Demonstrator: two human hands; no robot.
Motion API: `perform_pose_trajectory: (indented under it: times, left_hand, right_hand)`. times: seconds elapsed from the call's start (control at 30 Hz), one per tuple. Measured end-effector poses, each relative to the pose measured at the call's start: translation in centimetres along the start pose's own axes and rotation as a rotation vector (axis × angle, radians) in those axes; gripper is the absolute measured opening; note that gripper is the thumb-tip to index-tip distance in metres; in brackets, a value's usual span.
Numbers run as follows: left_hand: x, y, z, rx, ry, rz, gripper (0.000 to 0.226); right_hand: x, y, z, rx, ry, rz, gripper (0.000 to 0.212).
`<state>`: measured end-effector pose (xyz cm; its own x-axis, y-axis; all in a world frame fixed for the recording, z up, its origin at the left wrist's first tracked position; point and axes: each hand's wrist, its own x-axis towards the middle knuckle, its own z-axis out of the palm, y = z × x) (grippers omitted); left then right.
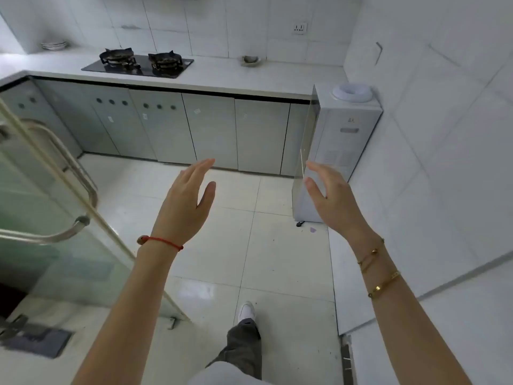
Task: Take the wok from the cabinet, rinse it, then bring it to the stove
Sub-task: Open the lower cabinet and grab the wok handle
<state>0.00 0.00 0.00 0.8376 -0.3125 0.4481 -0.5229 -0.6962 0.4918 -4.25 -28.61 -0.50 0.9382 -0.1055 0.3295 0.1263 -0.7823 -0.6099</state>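
Head view: 2 bare hands are held out over the tiled floor (277,245), palms turned toward each other, and nothing is gripped by either. The left hand (186,201) is spread open with fingers straight and thumb apart; a red string bracelet (161,241) is worn at its wrist. The right hand (333,195) is likewise open, fingers loosely extended, and gold bracelets (380,270) are worn on that forearm.

Beyond the hands, a row of closed cabinet doors (211,129) is seen under a white counter (249,76). The stove (138,63), a black 2-burner hob, is set into the counter, far ahead and to the left of the left hand. The wok cannot be seen; whether it lies behind the doors cannot be told. A small dish (251,61) is placed on the counter ahead of the right hand. A white water dispenser (341,134) stands just beyond the right hand. A glass door (41,204) with a metal handle is seen left of the left hand.
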Motion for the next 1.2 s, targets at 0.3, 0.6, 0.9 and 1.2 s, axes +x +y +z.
perform_pose_trajectory:
  times: [0.3,0.6,0.9,1.2]
  left_hand:
    - [11.8,-7.0,2.9,-0.001,0.004,-0.081,0.044]
    - [20.6,-13.9,5.0,0.035,-0.015,-0.168,0.044]
    - [29.1,-20.4,7.9,0.065,-0.003,-0.253,0.044]
    - [43.9,-26.1,12.3,0.072,0.026,-0.295,0.044]
  right_hand:
    - [14.2,2.7,4.4,0.026,-0.029,0.052,0.044]
    - [25.8,3.8,9.6,0.042,-0.085,0.029,0.045]
    - [36.5,7.5,15.6,0.058,-0.164,0.029,0.044]
    - [52.9,11.5,19.5,0.067,-0.228,-0.009,0.046]
